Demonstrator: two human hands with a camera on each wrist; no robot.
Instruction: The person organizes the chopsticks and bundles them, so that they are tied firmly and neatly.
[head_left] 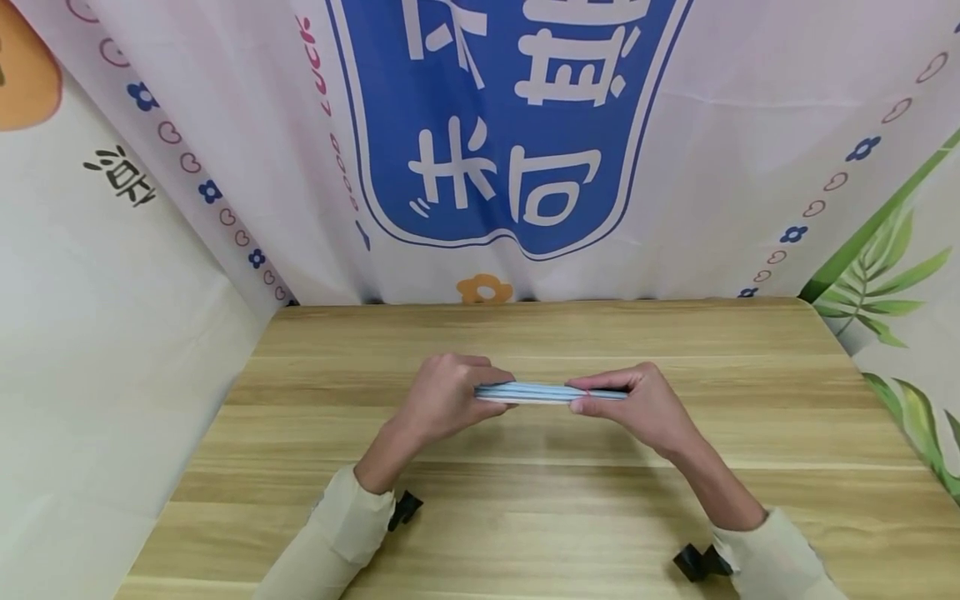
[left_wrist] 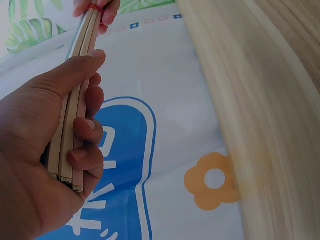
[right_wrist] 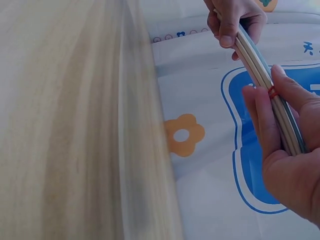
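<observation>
A bundle of long, slim sticks [head_left: 542,392], pale blue on one side and cream on another, is held level above the wooden table. My left hand [head_left: 448,402] grips its left end, thumb on one side and fingers curled round the other. Around the right part goes a thin red band [right_wrist: 272,92], where my right hand [head_left: 651,410] pinches the bundle between thumb and fingers. In the left wrist view, several narrow stick ends [left_wrist: 65,179] show beside the left palm. What the sticks are exactly cannot be told.
The wood-grain table [head_left: 525,517] spreads under both hands. Behind it hangs a white printed cloth [head_left: 697,208] with a blue panel, meeting the table's back edge. Pale cloth [head_left: 97,350] borders the left side, and leaf-patterned cloth [head_left: 877,275] the right.
</observation>
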